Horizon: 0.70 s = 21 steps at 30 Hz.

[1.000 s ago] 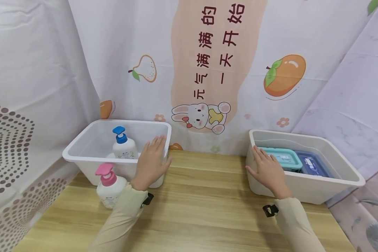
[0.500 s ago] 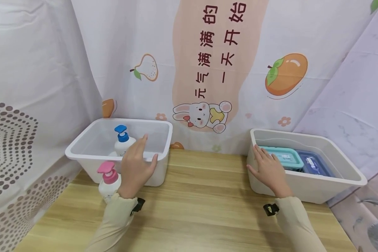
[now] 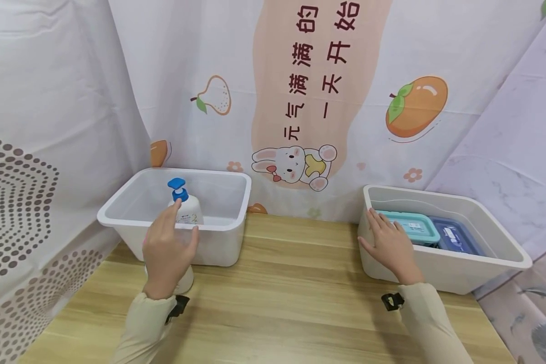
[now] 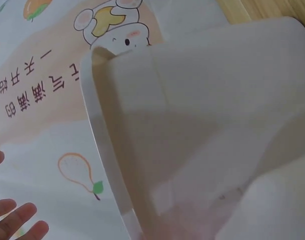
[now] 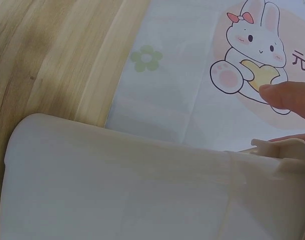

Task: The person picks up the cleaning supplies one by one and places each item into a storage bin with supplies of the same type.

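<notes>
My left hand (image 3: 166, 253) is raised before the left white bin (image 3: 218, 250), its fingers extended and thumb apart. It hides most of a pump bottle (image 3: 185, 281), whose white lower body shows beside the wrist; contact cannot be made out. Inside that bin a white bottle with a blue pump (image 3: 188, 210) stands upright. In the left wrist view the fingers (image 4: 17, 220) are spread, away from the bin wall. My right hand (image 3: 389, 247) rests with straight fingers on the left rim of the right bin (image 3: 455, 273). Its thumb (image 5: 287, 97) stands off outside the wall.
A teal-lidded box (image 3: 414, 227) and a dark blue-lidded box (image 3: 455, 236) lie in the right bin. Both bins stand on a wooden table (image 3: 286, 298). Behind them hangs a printed curtain (image 3: 236, 126), and a dotted white cloth (image 3: 50, 151) borders the left.
The left hand has moved left from the left bin's right end to in front of the pink-pump bottle, now covering most of it. The right hand stays on its bin rim.
</notes>
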Tool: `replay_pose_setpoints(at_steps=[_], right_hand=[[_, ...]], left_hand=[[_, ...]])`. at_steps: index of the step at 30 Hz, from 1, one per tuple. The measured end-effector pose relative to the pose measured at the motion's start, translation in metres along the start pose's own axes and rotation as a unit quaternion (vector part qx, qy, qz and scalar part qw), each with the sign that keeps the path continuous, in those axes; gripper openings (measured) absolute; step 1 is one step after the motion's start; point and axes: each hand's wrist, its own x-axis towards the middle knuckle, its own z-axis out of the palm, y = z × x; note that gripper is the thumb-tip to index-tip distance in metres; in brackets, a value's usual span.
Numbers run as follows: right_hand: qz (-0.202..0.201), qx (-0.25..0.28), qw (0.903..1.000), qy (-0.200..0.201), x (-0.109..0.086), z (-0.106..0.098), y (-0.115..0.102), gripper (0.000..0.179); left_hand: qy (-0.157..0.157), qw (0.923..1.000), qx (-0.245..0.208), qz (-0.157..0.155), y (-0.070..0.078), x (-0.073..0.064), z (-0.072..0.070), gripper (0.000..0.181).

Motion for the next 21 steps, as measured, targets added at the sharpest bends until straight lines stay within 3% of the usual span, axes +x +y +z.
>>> replay_pose_setpoints(at_steps=[6, 13, 21], right_hand=[[0.0, 0.0, 1.0, 0.003, 0.0, 0.0, 0.001, 0.073], [0.001, 0.0, 1.0, 0.005, 0.0, 0.001, 0.0, 0.072], [0.002, -0.005, 1.0, 0.005, 0.0, 0.0, -0.001, 0.073]], left_hand=[[0.028, 0.9992, -0.004, -0.029, -0.009, -0.005, -0.011, 0.054], [0.068, 0.9929, -0.027, -0.094, -0.024, -0.016, -0.014, 0.055], [0.064, 0.9814, -0.069, -0.167, -0.036, -0.025, -0.019, 0.059]])
